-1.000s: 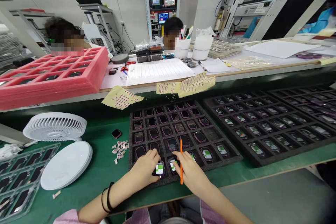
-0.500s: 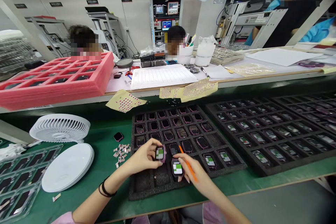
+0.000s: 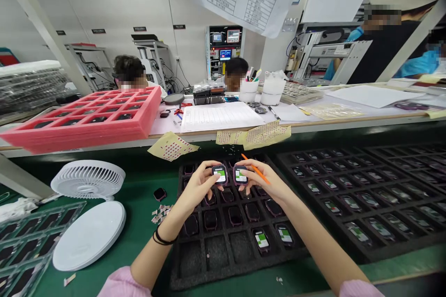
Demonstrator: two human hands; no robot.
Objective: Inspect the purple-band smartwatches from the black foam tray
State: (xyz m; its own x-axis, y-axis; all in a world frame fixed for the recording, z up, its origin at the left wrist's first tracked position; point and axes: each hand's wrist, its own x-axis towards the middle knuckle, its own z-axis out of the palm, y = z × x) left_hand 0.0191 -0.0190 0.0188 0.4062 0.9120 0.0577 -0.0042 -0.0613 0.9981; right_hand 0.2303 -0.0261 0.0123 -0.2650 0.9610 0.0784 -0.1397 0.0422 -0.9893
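My left hand (image 3: 200, 183) is closed on a smartwatch (image 3: 219, 175) whose screen is lit green and white, the thumb lying over the screen. Close beside it, a second lit smartwatch (image 3: 240, 175) is gripped by my right hand (image 3: 261, 177), which also has an orange pen-like stick (image 3: 256, 168) tucked between its fingers. Both watches are held up, screens facing me, above a black foam tray (image 3: 195, 283). In the tray's pockets lie several dark watches and two with lit screens, such as the watch (image 3: 261, 240) near the front.
More black foam trays (image 3: 379, 253) of watches stand on the right. On the left are a white fan (image 3: 88, 236), clear plastic trays (image 3: 42, 225) and small strips (image 3: 160, 213). A shelf ahead carries a pink foam tray (image 3: 139, 127) and papers. Other people sit and stand beyond.
Both hands have risen away from the tray's front, bringing the two watches up side by side. The right-hand watch is lifted higher, and the orange stick stays in that hand. The view has tilted.
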